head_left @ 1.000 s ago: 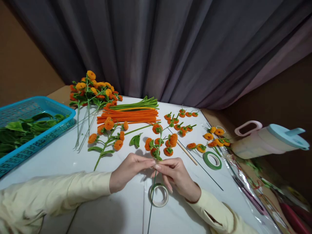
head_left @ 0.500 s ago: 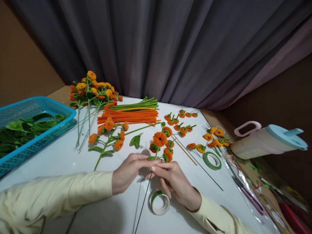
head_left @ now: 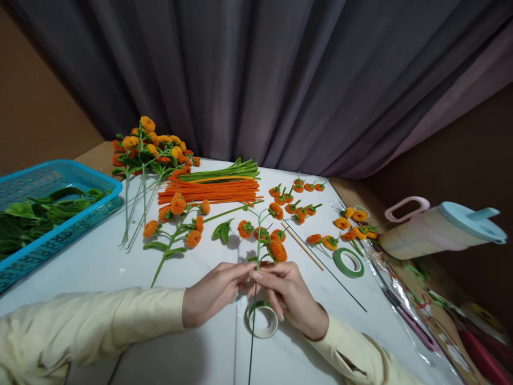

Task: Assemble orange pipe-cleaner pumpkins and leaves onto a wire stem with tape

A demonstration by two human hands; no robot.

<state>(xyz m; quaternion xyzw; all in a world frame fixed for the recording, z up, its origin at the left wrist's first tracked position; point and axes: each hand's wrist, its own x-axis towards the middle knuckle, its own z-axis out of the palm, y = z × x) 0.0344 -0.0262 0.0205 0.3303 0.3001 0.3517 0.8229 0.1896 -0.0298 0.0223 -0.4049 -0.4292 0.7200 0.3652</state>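
Between my two hands is an orange pipe-cleaner flower stem (head_left: 259, 235), upright, with several orange blooms and small green leaves at its top and a thin dark wire below. My left hand (head_left: 216, 289) pinches it from the left, thumb and forefinger at the stem. My right hand (head_left: 290, 294) pinches the same spot from the right, its other fingers curled. Below my right hand hangs or stands a roll of green floral tape (head_left: 263, 323); whether its strip reaches the stem is hidden. A second flower spray (head_left: 174, 235) lies left of the stem, beside a few loose leaves (head_left: 222, 231).
A blue basket (head_left: 114, 195) of leaves stands left. Finished flowers (head_left: 152, 144) pile behind orange pipe cleaners (head_left: 208, 191) and green ones (head_left: 228, 171). Small blooms (head_left: 298, 214), a wooden stick (head_left: 303, 247), another tape roll (head_left: 337, 262), and a lidded cup (head_left: 425, 235) are right.
The held stem has turned between my fingers, so its front bloom now faces lower right and the wire hangs nearly straight down. Both hands keep their pinch.
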